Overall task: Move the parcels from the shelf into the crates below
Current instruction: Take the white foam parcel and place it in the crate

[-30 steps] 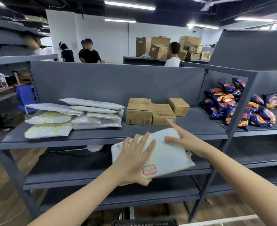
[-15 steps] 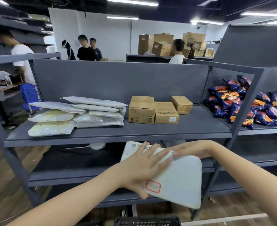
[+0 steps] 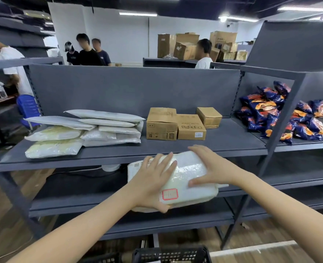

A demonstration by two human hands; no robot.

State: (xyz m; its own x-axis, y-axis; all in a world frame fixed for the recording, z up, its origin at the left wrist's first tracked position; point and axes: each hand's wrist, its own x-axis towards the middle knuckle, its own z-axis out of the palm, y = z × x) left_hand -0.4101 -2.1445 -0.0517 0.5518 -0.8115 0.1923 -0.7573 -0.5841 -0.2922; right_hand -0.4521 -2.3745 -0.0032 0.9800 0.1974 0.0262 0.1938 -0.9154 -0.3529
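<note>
Both bare forearms extended forward, converging. Left hand (image 3: 151, 184) palm down, fingers spread flat, thumb curled under at the near edge. Right hand (image 3: 211, 167) palm down, fingers splayed leftward, thumb stretched along the near side.

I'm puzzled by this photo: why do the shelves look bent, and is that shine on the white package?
Head view: the wide-angle lens bows the shelf edges and uprights; ceiling strip lights leave glare on the glossy white parcel held between the left hand and right hand; people in the background look soft, their faces blurred.
</note>
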